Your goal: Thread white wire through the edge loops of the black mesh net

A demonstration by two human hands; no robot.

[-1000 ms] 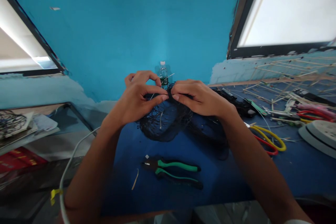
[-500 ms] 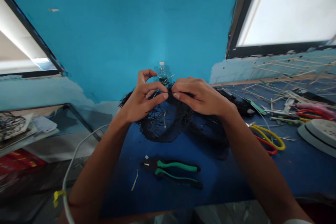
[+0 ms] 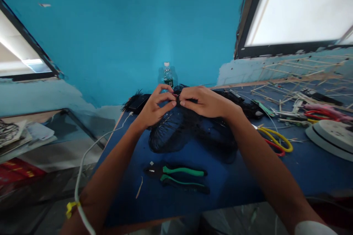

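A black netting piece (image 3: 167,136) with two rounded, see-through lobes hangs over the blue tabletop. At its top middle, my left hand (image 3: 158,108) pinches the dark edge between thumb and fingers. Close beside it, my right hand (image 3: 205,101) grips the same edge, thumb against curled fingers. The fingertips of both hands nearly meet, and what lies right between them is too small to make out. Nearer to me, pliers (image 3: 179,176) with green and black handles lie on the table.
A water bottle (image 3: 168,75) stands by the blue wall. On the right are yellow-handled scissors (image 3: 275,137), a white spool (image 3: 331,136) and a thin stick frame (image 3: 298,69). A white cable (image 3: 79,176) crosses my left forearm. A dark phone-like slab (image 3: 138,102) lies behind my left hand.
My left hand's fingers have drawn together and closer to the right hand. Thin pale strips seen near them before are no longer visible. The view has shifted slightly.
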